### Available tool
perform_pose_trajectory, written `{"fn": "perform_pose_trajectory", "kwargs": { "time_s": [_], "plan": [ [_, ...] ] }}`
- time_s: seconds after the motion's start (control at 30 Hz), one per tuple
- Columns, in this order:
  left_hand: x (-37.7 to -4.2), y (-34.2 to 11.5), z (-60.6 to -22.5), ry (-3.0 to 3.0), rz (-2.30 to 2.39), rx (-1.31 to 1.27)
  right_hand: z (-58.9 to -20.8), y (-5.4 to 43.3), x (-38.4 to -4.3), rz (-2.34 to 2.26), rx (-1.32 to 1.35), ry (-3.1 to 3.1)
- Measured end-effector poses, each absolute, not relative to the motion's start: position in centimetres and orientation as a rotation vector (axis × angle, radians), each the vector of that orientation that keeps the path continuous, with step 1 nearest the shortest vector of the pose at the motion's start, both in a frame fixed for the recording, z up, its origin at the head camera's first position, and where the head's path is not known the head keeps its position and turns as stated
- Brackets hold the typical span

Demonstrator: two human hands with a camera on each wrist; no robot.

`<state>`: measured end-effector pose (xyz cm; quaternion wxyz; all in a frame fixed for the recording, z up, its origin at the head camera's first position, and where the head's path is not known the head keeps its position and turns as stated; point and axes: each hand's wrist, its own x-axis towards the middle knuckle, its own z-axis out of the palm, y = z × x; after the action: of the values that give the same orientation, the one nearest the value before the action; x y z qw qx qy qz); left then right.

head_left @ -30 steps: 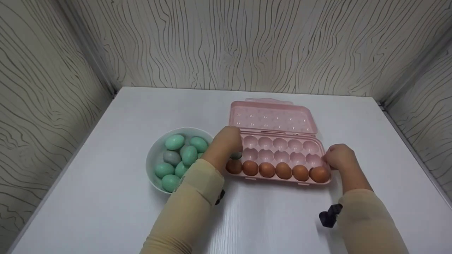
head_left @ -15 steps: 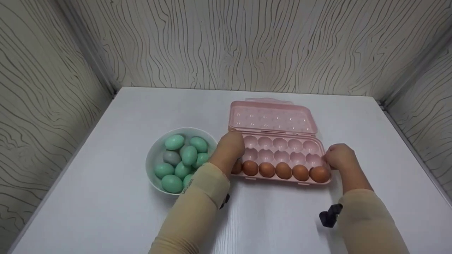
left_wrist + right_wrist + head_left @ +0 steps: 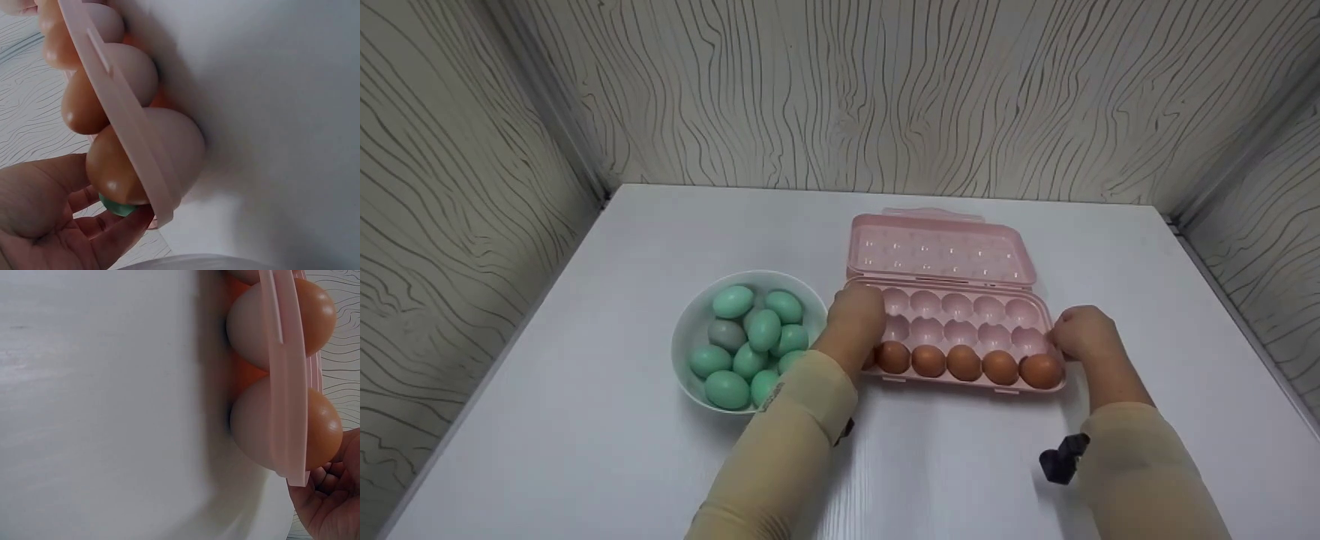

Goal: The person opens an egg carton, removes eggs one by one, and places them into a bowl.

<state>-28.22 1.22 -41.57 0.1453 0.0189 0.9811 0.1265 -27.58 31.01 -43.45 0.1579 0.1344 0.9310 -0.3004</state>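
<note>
My left hand [image 3: 856, 319] is over the left end of an open pink egg carton [image 3: 941, 251]. Its fingers hold a green egg [image 3: 117, 206], which shows in the left wrist view just behind the end brown egg [image 3: 115, 169]; the hand hides that egg in the head view. Brown eggs [image 3: 964, 363] fill the near row of the carton, and the visible cups [image 3: 958, 306] of the other two rows hold nothing. At the carton's right end, my right hand [image 3: 1084, 332] grips the edge with curled fingers, seen beside the rim in the right wrist view.
Left of the carton stands a white bowl [image 3: 684, 360] of several green eggs [image 3: 727, 390] and a greyish one [image 3: 726, 334]. My left forearm passes by its right side. The carton's lid lies folded back on the white table [image 3: 607, 450], with patterned panels [image 3: 840, 97] around.
My left hand has shifted slightly right and toward me over the carton's left end, covering the egg seen beneath it earlier. The right hand and carton stay in place.
</note>
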Motion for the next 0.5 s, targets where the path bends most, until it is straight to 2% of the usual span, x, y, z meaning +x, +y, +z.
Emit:
{"fn": "perform_pose_trajectory", "kwargs": {
  "time_s": [0.2, 0.33, 0.5],
  "plan": [
    [-27.6, 0.8, -40.6, 2.816, 0.44, 0.055, -43.4, 30.9, -27.5, -0.855, 0.379, 2.666],
    [-27.0, 0.5, -39.3, 2.671, 0.716, -0.069, -43.4, 31.0, -27.6, -0.858, 0.383, 2.662],
    [-27.0, 0.1, -37.7, 2.711, 0.62, 0.056, -43.4, 31.1, -27.6, -0.864, 0.371, 2.667]
  ]
}}
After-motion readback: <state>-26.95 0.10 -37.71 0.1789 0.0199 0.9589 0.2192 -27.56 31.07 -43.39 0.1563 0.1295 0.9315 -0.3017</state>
